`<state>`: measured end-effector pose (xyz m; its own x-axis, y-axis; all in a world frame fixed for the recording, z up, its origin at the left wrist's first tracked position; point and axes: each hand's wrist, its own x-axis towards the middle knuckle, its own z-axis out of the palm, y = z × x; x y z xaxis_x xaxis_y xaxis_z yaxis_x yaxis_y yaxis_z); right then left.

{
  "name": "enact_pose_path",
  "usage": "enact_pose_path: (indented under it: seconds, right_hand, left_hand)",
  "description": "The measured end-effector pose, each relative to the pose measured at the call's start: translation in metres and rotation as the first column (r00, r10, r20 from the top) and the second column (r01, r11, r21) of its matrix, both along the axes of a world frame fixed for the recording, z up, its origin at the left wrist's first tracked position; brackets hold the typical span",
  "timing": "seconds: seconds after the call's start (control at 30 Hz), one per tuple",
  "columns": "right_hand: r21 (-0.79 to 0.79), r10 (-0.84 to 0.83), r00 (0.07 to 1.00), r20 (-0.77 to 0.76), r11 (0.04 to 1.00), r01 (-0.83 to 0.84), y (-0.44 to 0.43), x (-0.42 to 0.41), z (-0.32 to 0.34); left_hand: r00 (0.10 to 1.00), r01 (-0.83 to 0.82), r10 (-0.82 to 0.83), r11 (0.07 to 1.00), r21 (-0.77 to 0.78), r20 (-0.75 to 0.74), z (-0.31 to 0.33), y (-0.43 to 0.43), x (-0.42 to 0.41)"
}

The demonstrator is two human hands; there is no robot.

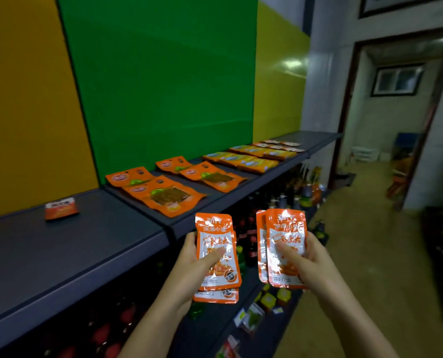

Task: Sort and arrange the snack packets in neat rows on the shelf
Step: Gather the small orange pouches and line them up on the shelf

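Our left hand [192, 264] grips the left packets [216, 236], right hand [310, 262] grips the right packets [285, 228]; we reckon square both stacks, then lay them edge-to-edge on the shelf [60, 254].

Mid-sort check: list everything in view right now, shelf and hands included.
shelf: one, dark grey, running left to far right
lone packet: one, orange and white, left section
windowed packets: four, orange, mid-shelf, two pairs
yellow packets: count unclear, yellow-orange, two rows further right
small packets: several, white and orange, far end
held packets: four visible, orange and white, two per hand
bottles: many, dark and red, lower shelves
back panels: three, orange, green, yellow, behind shelf
left hand: grips two packets
right hand: grips two packets
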<state>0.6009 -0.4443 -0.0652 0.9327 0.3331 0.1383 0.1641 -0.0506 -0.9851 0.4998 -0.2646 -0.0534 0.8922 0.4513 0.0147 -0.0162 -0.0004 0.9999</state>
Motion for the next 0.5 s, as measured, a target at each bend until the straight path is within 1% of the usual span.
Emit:
enact_pose_path:
  seconds: [0.2,0.3,0.5]
  right_hand:
    - [0.01,-0.175,0.982,-0.072,0.984,0.176,-0.067,0.063,-0.025]
    - [0.008,-0.267,0.96,-0.09,0.963,0.268,-0.099,0.099,-0.032]
    - [-0.006,-0.354,0.928,-0.115,0.935,0.356,-0.131,0.189,-0.036]
  left_hand:
    - [0.989,0.133,-0.133,0.991,-0.001,-0.06,-0.024,-0.048,0.094]
    - [0.979,0.192,-0.193,0.981,-0.008,-0.064,-0.03,-0.066,0.146]
    - [0.958,0.28,-0.282,0.959,-0.033,-0.057,-0.037,-0.095,0.26]
